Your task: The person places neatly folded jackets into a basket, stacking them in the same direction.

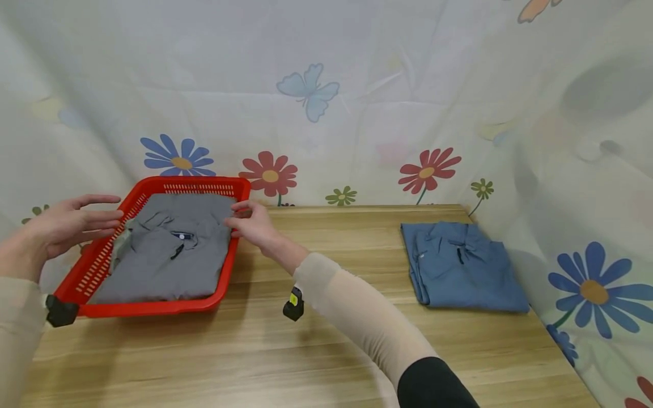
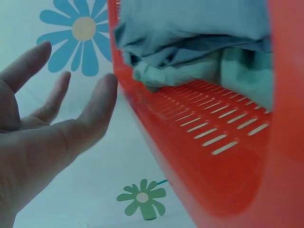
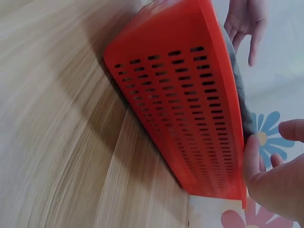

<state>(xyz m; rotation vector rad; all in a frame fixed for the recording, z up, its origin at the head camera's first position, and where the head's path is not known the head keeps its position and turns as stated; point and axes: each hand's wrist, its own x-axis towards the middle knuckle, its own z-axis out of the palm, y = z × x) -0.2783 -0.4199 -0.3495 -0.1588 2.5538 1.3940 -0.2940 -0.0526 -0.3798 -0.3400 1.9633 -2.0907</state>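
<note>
A folded grey shirt [image 1: 176, 260] lies in a red plastic basket [image 1: 153, 309], its collar label facing up. Under its left side shows a pale green folded cloth [image 2: 190, 71]. My left hand [image 1: 76, 224] is spread along the basket's left rim, fingers pointing across it; in the left wrist view the fingers hold nothing. At the opposite rim, my right hand [image 1: 255, 226] has its thumb tip right by the shirt's edge. The right wrist view shows the right hand's [image 3: 280, 175] fingers apart from the thumb, with nothing pinched between them.
A folded blue shirt [image 1: 461, 266] lies at the right side of the wooden table [image 1: 326, 351]. Behind the table hangs a white curtain [image 1: 372, 130] printed with flowers and butterflies. The basket stands close to this curtain at the table's left.
</note>
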